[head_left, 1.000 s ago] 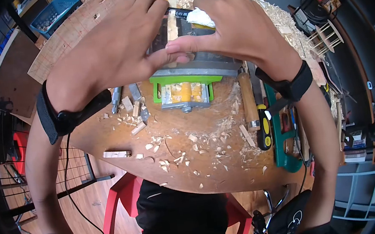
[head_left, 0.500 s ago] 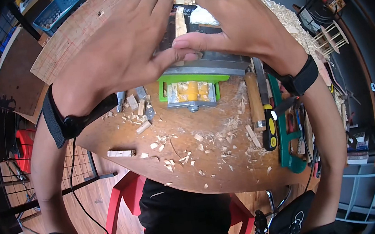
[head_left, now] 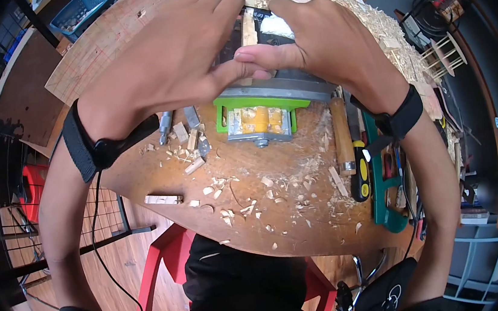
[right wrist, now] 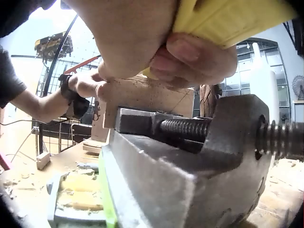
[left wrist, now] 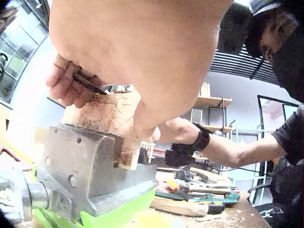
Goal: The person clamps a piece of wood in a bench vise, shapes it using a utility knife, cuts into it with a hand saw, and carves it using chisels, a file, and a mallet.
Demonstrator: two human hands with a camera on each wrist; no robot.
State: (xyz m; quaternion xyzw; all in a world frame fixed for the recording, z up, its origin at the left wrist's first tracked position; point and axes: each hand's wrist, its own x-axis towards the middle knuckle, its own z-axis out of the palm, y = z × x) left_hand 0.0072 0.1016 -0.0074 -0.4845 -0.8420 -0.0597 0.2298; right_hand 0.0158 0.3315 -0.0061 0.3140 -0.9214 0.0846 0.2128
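Note:
A wooden block is held upright in a grey metal vise on a green base. My left hand curls its fingers round a thin dark blade across the block's top, its thumb against the near face. My right hand grips a yellow handle above the vise. In the head view the thumbs overlap in front of the block. How the blade meets the wood is hidden by the hands.
Wood shavings and small offcuts lie on the table. At the right are a wooden-handled tool, a yellow-and-black handle and a green tool. A blue basket stands at the back left.
The vise, table and both hands have shifted a little to the right in the head view. Both hands keep their hold, with the thumbs still overlapping.

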